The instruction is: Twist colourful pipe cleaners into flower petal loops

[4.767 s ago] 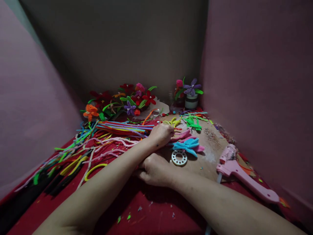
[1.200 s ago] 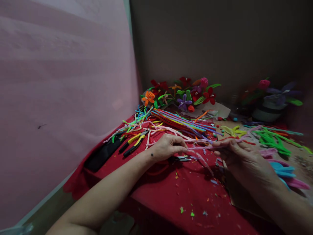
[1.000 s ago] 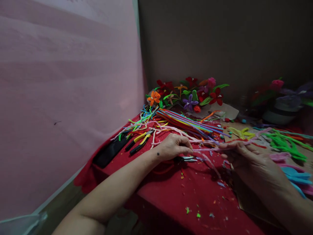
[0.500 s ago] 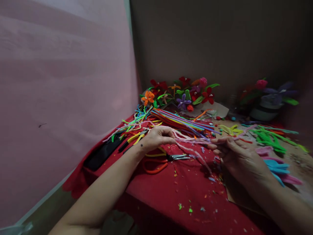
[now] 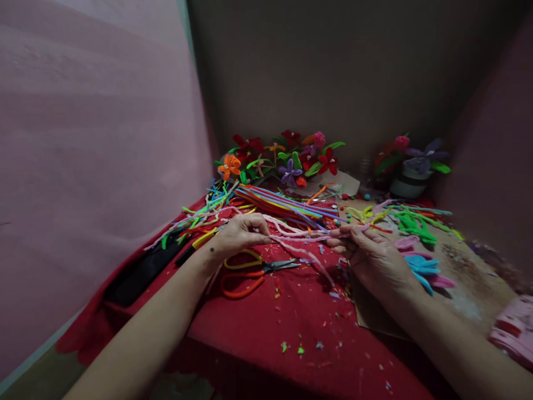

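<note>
Several pale pink pipe cleaners (image 5: 297, 236) stretch between my two hands above the red cloth. My left hand (image 5: 245, 230) pinches them between thumb and fingers, and loose ends trail out to its left and down to the right. My right hand (image 5: 366, 250) has its fingers closed on the other end, with a pink tip poking up past the fingertips. Just below my left hand lie scissors (image 5: 266, 268) with one yellow and one orange handle loop. Behind the strands is a bundle of straight coloured pipe cleaners (image 5: 287, 203).
Pipe-cleaner flowers (image 5: 289, 172) stand along the back, and a potted one (image 5: 410, 180) is at the right. A cardboard sheet (image 5: 470, 278) carries green pieces (image 5: 416, 225) and blue petals (image 5: 421, 266). A dark phone-like slab (image 5: 137, 275) lies left. Fuzz scraps dot the red cloth (image 5: 250, 328).
The camera view has turned to the right, so everything sits further left. My right hand has shifted slightly along the pink strands; both hands keep hold of them.
</note>
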A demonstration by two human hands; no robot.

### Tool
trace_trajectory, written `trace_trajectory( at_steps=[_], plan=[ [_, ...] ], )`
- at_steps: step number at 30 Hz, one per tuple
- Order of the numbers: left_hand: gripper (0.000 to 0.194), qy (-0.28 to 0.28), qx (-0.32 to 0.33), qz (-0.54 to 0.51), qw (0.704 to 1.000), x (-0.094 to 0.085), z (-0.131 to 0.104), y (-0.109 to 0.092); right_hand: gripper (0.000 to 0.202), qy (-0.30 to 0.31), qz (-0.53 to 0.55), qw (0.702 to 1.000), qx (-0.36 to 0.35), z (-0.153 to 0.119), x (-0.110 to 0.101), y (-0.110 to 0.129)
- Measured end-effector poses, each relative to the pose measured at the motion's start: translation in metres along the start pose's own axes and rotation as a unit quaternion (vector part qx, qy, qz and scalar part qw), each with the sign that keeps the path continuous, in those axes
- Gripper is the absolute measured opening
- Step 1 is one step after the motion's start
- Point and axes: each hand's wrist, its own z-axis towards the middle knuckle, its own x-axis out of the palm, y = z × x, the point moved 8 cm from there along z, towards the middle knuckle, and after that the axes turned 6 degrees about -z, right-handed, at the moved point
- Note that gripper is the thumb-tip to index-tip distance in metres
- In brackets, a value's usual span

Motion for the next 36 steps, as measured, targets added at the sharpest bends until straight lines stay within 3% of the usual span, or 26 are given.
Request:
trace_trajectory(
  at_steps=[3,6,8,10,13,15,21,26,31,36],
  plan=[
    [0.011,-0.015,-0.022,-0.021,0.999,-0.002,0.0,0.003,0.011,-0.003,0.011,1.0,-0.002,-0.001,0.002,0.002],
    [0.013,-0.059,-0.062,-0.119,0.989,-0.008,-0.001,0.013,0.01,0.004,0.023,1.0,0.004,-0.002,0.005,0.001],
    [0.014,-0.085,-0.08,-0.242,0.963,-0.009,-0.002,0.02,0.01,0.013,0.031,0.999,0.011,-0.002,0.008,-0.001],
    [0.015,-0.098,-0.087,-0.373,0.918,-0.006,-0.003,0.022,0.01,0.018,0.044,0.999,0.02,-0.002,0.01,-0.003],
    [0.035,-0.086,-0.09,-0.479,0.869,0.005,-0.002,0.016,0.011,0.015,0.061,0.998,0.025,-0.001,0.01,-0.006],
    [0.04,-0.06,-0.101,-0.474,0.873,0.015,-0.001,0.01,0.012,0.015,0.067,0.997,0.026,0.0,0.01,-0.006],
    [0.026,0.014,-0.139,-0.382,0.914,0.045,0.0,-0.003,0.015,0.03,0.077,0.996,0.019,-0.002,0.013,-0.001],
    [0.032,0.072,-0.152,-0.27,0.948,0.074,0.003,-0.016,0.015,0.05,0.074,0.996,0.023,-0.006,0.018,-0.004],
    [0.028,0.164,-0.201,-0.268,0.928,0.115,-0.004,-0.023,0.01,0.085,0.057,0.993,0.058,-0.006,0.023,-0.009],
    [0.019,0.171,-0.233,-0.274,0.917,0.121,-0.019,-0.02,0.011,-0.026,0.095,0.992,0.078,0.001,0.001,-0.002]
  ],
)
